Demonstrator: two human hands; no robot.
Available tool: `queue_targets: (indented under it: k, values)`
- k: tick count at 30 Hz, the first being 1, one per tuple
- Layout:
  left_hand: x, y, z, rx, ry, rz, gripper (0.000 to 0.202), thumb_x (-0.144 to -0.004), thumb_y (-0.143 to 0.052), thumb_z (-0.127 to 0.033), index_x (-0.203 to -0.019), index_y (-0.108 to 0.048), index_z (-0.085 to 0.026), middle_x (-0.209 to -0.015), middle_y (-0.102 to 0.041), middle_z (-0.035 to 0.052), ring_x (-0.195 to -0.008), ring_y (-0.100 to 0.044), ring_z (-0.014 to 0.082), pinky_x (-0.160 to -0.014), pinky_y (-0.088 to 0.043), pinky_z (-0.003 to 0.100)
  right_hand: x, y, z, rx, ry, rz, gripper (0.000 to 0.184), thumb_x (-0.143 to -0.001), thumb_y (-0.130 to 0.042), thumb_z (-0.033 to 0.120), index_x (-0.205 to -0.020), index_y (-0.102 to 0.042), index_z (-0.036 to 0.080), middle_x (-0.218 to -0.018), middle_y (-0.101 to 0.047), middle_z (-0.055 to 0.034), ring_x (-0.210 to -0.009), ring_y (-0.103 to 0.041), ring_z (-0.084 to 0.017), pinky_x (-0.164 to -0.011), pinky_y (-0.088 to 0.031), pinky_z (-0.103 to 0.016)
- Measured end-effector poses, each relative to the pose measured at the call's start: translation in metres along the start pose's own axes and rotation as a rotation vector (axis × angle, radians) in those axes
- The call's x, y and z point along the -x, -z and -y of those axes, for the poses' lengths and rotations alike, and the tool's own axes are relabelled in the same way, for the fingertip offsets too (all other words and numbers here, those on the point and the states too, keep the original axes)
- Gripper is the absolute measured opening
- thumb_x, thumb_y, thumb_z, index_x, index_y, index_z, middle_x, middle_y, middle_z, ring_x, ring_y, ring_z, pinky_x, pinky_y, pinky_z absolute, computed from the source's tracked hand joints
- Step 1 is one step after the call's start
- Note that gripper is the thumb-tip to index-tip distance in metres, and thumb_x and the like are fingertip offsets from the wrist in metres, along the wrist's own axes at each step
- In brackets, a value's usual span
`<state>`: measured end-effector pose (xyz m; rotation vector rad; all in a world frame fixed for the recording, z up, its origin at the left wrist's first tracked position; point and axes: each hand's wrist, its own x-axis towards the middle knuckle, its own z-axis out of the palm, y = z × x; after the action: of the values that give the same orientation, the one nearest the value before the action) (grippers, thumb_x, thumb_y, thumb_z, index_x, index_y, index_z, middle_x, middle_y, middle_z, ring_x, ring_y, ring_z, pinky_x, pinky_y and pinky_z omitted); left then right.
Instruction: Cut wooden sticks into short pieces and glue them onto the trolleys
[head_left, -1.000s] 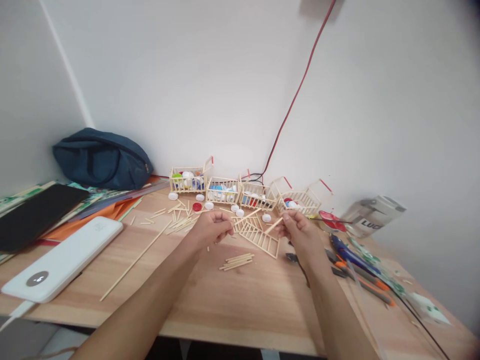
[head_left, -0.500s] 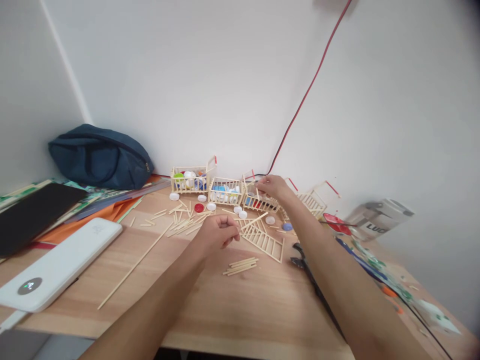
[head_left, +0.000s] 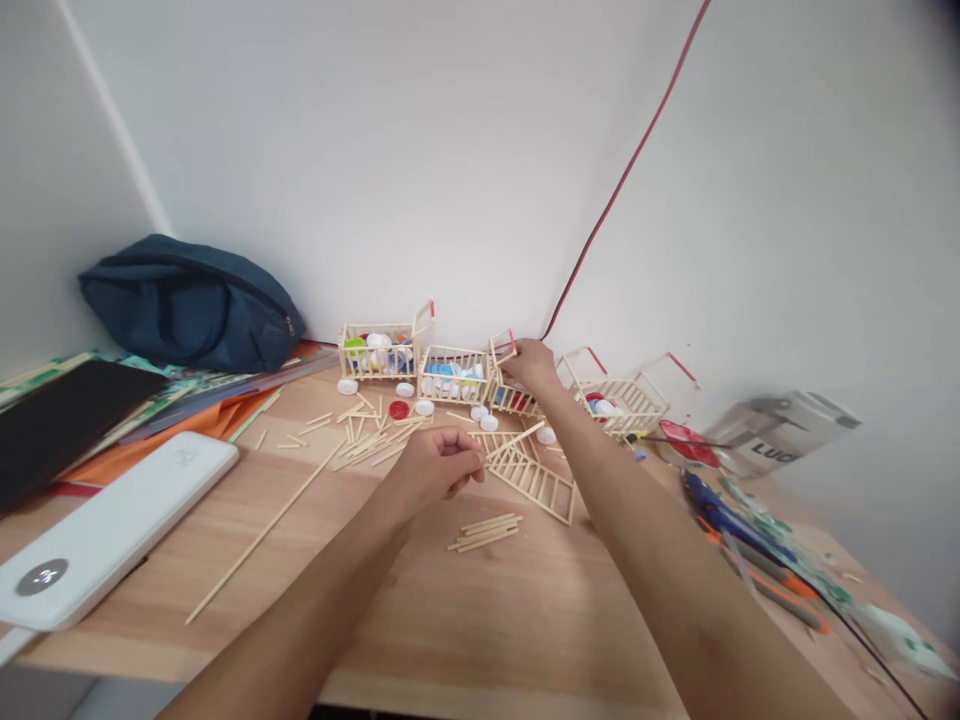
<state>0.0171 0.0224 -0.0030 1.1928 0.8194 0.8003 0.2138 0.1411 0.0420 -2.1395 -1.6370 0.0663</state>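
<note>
My left hand [head_left: 441, 463] hovers low over the table, thumb and fingers pinched together; whatever they grip is hidden. Beside its fingertips lie flat ladder-like stick frames [head_left: 541, 485], and nearer me a small bundle of short wooden sticks [head_left: 486, 532]. My right hand [head_left: 529, 366] reaches to the back, fingers curled down at the handle end of a small stick-built cart [head_left: 517, 398]; its fingertips are partly hidden and I cannot tell what they hold. To the left stand two similar carts with bottle caps inside, one blue-and-white filled cart [head_left: 454, 378] and one mixed-colour cart [head_left: 377, 355].
Another stick cart [head_left: 628, 402] stands right of my forearm. Loose sticks [head_left: 375, 440] and a red cap [head_left: 399, 410] lie left of centre. A white power bank [head_left: 127, 530], a blue bag [head_left: 191, 305], a blue glue gun [head_left: 727, 510] and a tipped container [head_left: 784, 435] sit around.
The right forearm has swung left, uncovering caps in the right-hand cart and covering the black tool. My right hand has shifted slightly lower at its cart. The left hand stays nearly still.
</note>
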Motion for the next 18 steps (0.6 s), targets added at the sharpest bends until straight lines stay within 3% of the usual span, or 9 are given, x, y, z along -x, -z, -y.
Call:
queue_targets:
  k: [10, 18]
  values:
    - [0.000, -0.003, -0.002, -0.003, -0.001, -0.021, 0.010, -0.064, -0.062, -0.022, -0.067, -0.056, -0.015, -0.056, -0.060, -0.0016, -0.039, -0.037, 0.0030, -0.037, -0.024, 0.017, 0.002, -0.007, 0.003, 0.013, 0.016, -0.027, 0.018, -0.067, -0.059, 0.013, -0.080, -0.072, 0.013, -0.083, -0.072, -0.0117, -0.085, -0.065, -0.023, -0.069, -0.041, -0.025]
    - [0.001, -0.003, -0.004, 0.041, -0.017, -0.010, 0.008, -0.063, -0.062, -0.020, -0.064, -0.055, -0.015, -0.055, -0.060, -0.0010, -0.039, -0.037, 0.0031, -0.037, -0.024, 0.018, 0.005, 0.007, -0.005, -0.176, -0.001, -0.072, 0.012, -0.067, -0.061, 0.016, -0.074, -0.071, 0.015, -0.068, -0.070, -0.0059, -0.071, -0.064, -0.019, -0.064, -0.042, -0.025]
